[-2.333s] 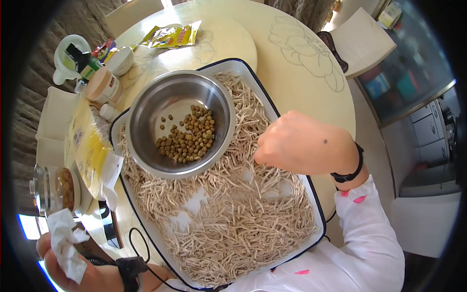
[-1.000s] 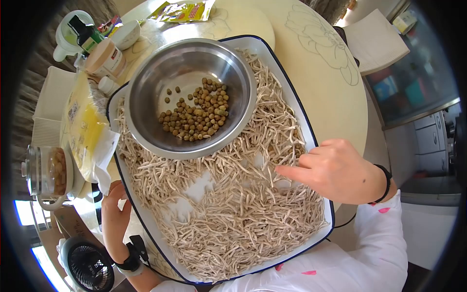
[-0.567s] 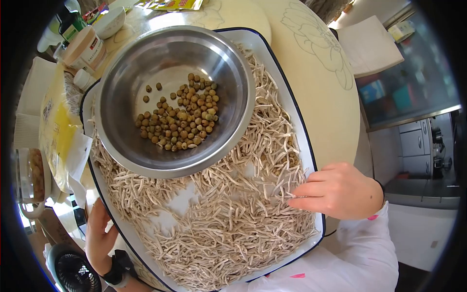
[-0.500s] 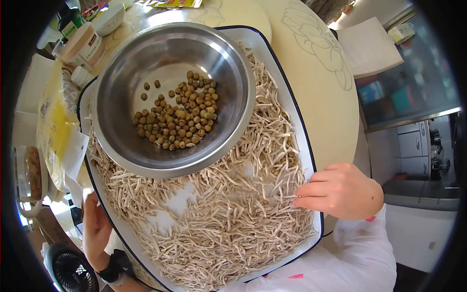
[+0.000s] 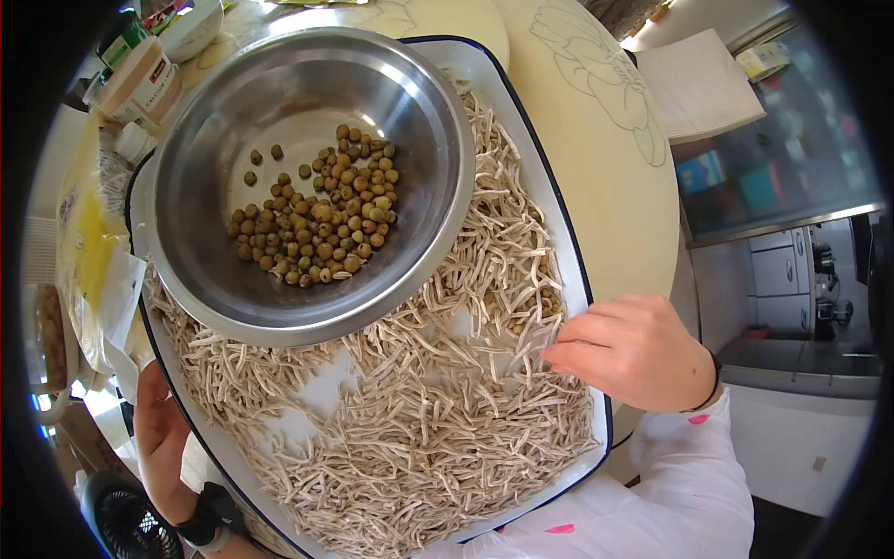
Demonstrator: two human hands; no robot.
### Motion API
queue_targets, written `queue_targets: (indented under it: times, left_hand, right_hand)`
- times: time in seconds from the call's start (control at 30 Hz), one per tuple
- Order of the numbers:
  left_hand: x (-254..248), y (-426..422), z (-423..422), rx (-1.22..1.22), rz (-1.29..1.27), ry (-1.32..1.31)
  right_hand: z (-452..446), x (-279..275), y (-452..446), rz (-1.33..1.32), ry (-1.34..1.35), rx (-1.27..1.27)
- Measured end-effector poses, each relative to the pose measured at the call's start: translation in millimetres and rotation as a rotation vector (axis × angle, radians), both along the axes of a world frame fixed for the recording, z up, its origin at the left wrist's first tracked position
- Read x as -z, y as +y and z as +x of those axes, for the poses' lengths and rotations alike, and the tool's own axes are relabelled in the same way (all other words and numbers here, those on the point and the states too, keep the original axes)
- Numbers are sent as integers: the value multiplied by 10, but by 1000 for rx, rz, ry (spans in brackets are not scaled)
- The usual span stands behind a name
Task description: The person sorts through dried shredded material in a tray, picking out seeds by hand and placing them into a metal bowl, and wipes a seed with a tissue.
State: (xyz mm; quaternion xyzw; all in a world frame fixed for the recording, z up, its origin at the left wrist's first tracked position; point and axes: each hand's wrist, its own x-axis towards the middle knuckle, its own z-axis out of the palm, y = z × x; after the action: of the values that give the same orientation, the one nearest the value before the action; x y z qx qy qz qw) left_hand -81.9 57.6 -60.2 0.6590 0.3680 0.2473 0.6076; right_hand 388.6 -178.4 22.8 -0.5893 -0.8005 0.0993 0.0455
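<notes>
A white enamel tray [image 5: 575, 270] with a dark blue rim is spread with thin, pale dried root-like strips [image 5: 447, 438]. Resting over its upper left part is a steel bowl [image 5: 214, 307] that holds many round, brown-green dried peas or berries [image 5: 326, 224]. My right hand [image 5: 633, 354] reaches over the tray's right edge, thumb and fingers pinched together at the strips; what lies between the fingertips is too small to make out. Close by, a few round pieces [image 5: 535, 303] show among the strips. My left hand [image 5: 160, 433], fingers curled and partly hidden, is at the tray's left edge.
Left of the tray lie a yellow plastic bag [image 5: 84, 252] and a glass jar [image 5: 45, 340]. A pink-lidded tub [image 5: 140, 84] and a white bowl [image 5: 194, 33] stand at the upper left. A black fan [image 5: 130, 517] is below. The patterned table [image 5: 615, 168] extends right.
The view has shifted slightly, so bowl and tray appear further left. My right hand's fingertips are a little further in over the strips. My left hand stays by the tray's edge.
</notes>
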Motion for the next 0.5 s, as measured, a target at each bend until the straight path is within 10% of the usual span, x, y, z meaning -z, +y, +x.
queue_targets:
  times: [0.5]
  left_hand:
    - [-168, -88, -74, -202, 314, -45]
  right_hand:
    - [-122, 146, 159, 39, 164, -86]
